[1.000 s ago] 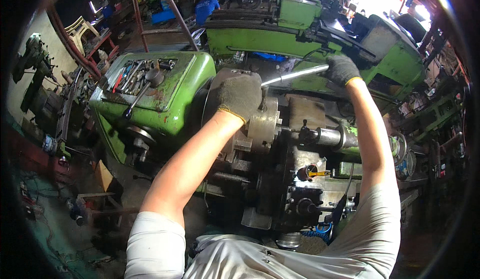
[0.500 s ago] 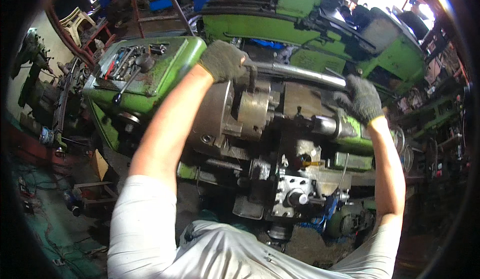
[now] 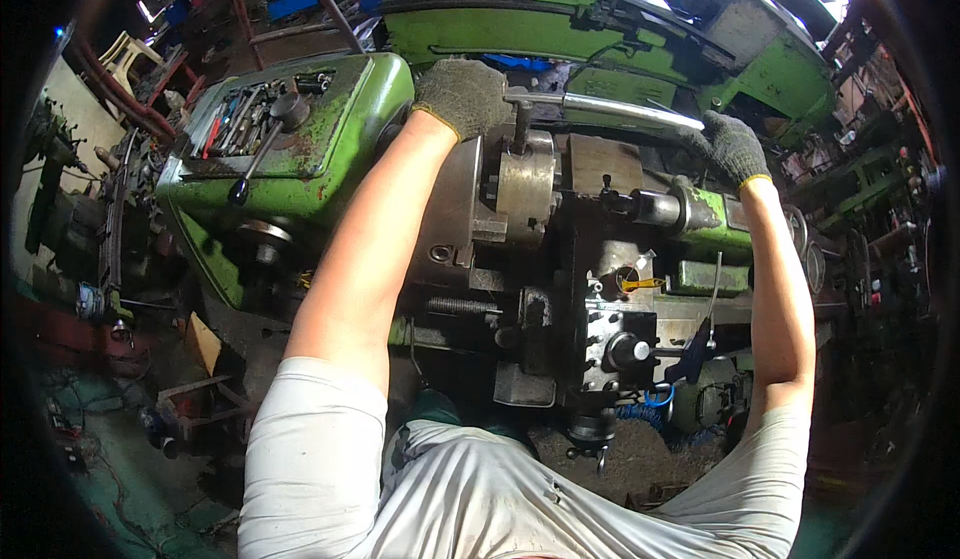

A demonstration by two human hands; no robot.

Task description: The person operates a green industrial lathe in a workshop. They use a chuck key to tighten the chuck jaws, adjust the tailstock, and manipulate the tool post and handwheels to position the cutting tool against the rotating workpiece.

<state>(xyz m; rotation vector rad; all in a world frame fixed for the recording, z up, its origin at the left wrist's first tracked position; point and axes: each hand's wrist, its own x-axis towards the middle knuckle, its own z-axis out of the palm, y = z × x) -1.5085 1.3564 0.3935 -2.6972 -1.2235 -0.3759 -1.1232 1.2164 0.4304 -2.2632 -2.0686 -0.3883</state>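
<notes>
Over the lathe chuck (image 3: 445, 214), my gloved left hand (image 3: 462, 99) is closed around the left end of a T-handled chuck key (image 3: 522, 127), whose stem stands upright at the top of the chuck. A bright metal pipe (image 3: 630, 111) continues the key's crossbar to the right. My gloved right hand (image 3: 735, 147) is closed on the pipe's far right end. A thick cylindrical metal workpiece (image 3: 526, 181) sits in the chuck, below the key. Both gloves are dark grey knit with yellowish cuffs. The palms hide the gripped ends.
Tools lie on the green headstock (image 3: 350, 119) at left, beside a lever (image 3: 262, 154). The tailstock (image 3: 700, 209) is under my right forearm. Nearer me stands the tool post (image 3: 620, 349). Another green machine (image 3: 470, 39) runs behind.
The view has shifted, so the lathe sits higher in the picture. Both hands still hold the key and pipe; the pipe lies closer to level than before.
</notes>
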